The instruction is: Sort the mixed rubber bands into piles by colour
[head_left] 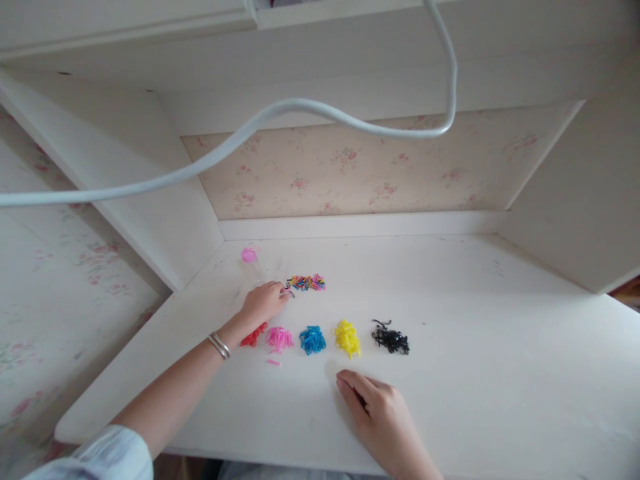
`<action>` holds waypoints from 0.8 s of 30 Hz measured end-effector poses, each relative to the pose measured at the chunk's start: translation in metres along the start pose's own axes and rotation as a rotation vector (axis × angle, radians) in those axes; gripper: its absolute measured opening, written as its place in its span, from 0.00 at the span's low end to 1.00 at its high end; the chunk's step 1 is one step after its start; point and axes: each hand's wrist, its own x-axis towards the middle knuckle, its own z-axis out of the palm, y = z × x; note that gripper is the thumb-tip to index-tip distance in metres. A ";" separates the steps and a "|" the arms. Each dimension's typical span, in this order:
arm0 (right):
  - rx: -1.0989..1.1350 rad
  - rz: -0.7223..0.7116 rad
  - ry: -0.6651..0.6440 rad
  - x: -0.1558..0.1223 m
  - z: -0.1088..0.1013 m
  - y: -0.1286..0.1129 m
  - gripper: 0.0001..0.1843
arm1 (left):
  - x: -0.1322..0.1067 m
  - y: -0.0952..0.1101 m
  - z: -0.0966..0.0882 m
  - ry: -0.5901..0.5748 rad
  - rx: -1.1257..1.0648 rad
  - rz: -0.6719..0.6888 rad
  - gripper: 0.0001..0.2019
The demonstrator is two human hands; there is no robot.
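Observation:
My left hand [265, 301] reaches to the left end of a mixed-colour pile of small rubber bands [311, 283]. Its fingers are pinched together beside a few dark and pink bands; whether one is held is too small to tell. Beneath that wrist lies a partly covered red pile [254, 335]. To its right run a pink pile [279, 339], a blue pile [313, 340], a yellow pile [347, 338] and a black pile [391, 339]. My right hand [377, 408] rests closed on the desk below the yellow pile, with nothing visible in its fingers.
A stray pink piece [275, 363] lies below the pink pile. Farther back on the white desk [475, 373] is a pink object with a clear part [249, 255]. A white cable [310, 105] crosses in front of the shelf above. Side panels flank the desk.

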 end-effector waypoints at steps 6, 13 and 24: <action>0.009 -0.009 -0.004 0.000 0.000 0.000 0.18 | 0.008 0.000 0.005 0.021 0.033 -0.006 0.16; 0.000 -0.020 0.006 0.000 0.000 0.000 0.19 | 0.014 -0.003 0.007 0.015 0.034 0.029 0.15; -0.027 -0.014 0.029 0.003 0.002 0.001 0.20 | 0.014 -0.010 0.003 -0.004 -0.040 0.074 0.12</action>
